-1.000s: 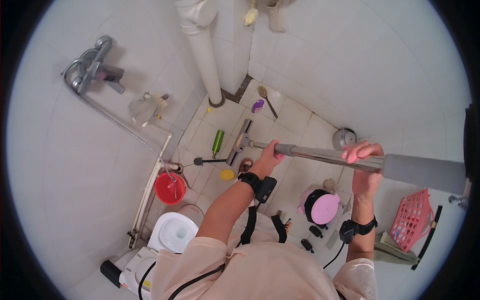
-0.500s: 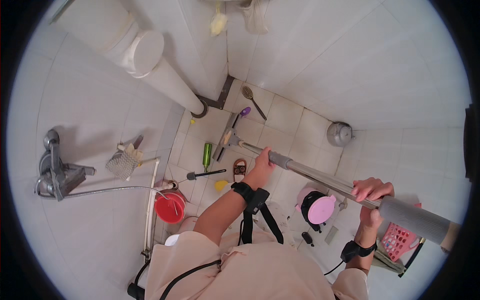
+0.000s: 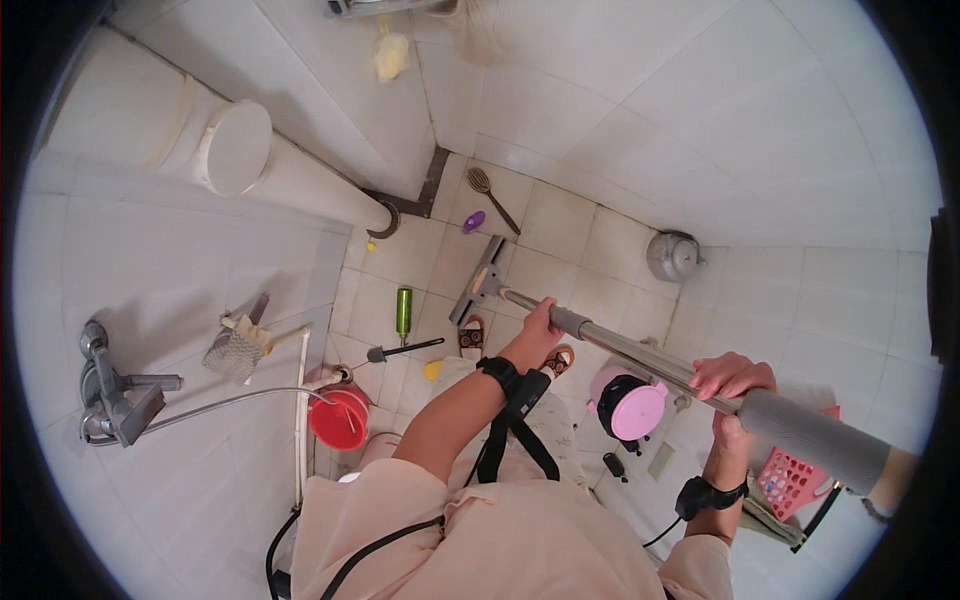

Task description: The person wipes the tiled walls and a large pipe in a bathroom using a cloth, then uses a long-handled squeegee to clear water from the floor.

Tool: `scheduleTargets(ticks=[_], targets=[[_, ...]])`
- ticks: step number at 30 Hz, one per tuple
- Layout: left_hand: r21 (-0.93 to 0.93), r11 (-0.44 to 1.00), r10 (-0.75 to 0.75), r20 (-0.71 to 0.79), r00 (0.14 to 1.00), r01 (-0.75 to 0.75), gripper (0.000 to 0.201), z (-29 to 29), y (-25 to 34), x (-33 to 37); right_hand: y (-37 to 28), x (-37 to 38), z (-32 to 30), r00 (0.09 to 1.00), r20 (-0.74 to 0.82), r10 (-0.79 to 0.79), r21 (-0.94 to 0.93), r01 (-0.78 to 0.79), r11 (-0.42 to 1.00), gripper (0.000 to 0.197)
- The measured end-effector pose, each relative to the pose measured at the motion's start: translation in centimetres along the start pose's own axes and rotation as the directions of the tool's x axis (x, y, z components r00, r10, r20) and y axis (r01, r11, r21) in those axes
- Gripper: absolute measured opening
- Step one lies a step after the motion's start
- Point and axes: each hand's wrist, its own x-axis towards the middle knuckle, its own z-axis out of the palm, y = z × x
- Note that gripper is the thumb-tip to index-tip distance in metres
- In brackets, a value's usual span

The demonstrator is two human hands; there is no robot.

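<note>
A long-handled floor squeegee (image 3: 487, 281) slants across the view, with its wide grey head low over the tiled floor. Its metal pole (image 3: 640, 355) runs back to a thick ribbed grey grip at the right. My left hand (image 3: 537, 338) is closed around the pole a short way behind the head. Farther up, next to the ribbed grip, my right hand (image 3: 735, 383) wraps the pole too. Close to the head lie a purple oval object (image 3: 473, 222) and a green bottle (image 3: 404, 312). Whether the blade presses on the floor is hard to make out.
A slotted ladle (image 3: 493, 198) and a dark-headed stick brush (image 3: 405, 349) lie on the floor. Around the edges stand a kettle (image 3: 674, 257), a red bucket (image 3: 338, 425) and a pink lidded bin (image 3: 639, 412). A thick white pipe (image 3: 310, 190) and a faucet (image 3: 118, 395) are at left.
The squeegee head has moved right and slightly nearer to me, away from the purple object. Both hands keep their hold. My view has shifted a little, and a second sandalled foot now shows.
</note>
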Motion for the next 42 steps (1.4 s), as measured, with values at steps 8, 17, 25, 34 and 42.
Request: scheduleTargets(ticks=[8,17,25,34,42], targets=[[0.207,0.958,0.203,-0.011,0.979,-0.196,0.018,2.6,0.6,4.2,5.3,-1.7,-4.5,0.996,0.068,-0.058,0.045,0.055,0.997,0.030],[0.279,0.856,0.464,-0.041,0.885,-0.436,0.019,0.6,-1.0,9.3,10.0,-2.9,-11.3,0.992,0.125,-0.004,0.042,-0.001,0.999,0.034],[0.105,0.973,0.227,-0.251,0.941,-0.207,0.016,2.1,-6.6,8.6,10.4,-8.0,-16.4,0.995,0.050,-0.088,0.330,0.067,0.942,0.032],[0.262,0.924,-0.128,-0.471,0.873,0.277,0.016,9.7,-19.6,4.2,4.2,-13.9,-23.6,0.994,-0.110,0.025,0.139,-0.009,0.990,0.030],[0.667,0.687,0.216,0.193,0.957,-0.289,0.017,2.9,-19.6,6.8,3.4,-11.2,-24.2,0.999,0.017,-0.042,0.202,0.038,0.979,0.033]])
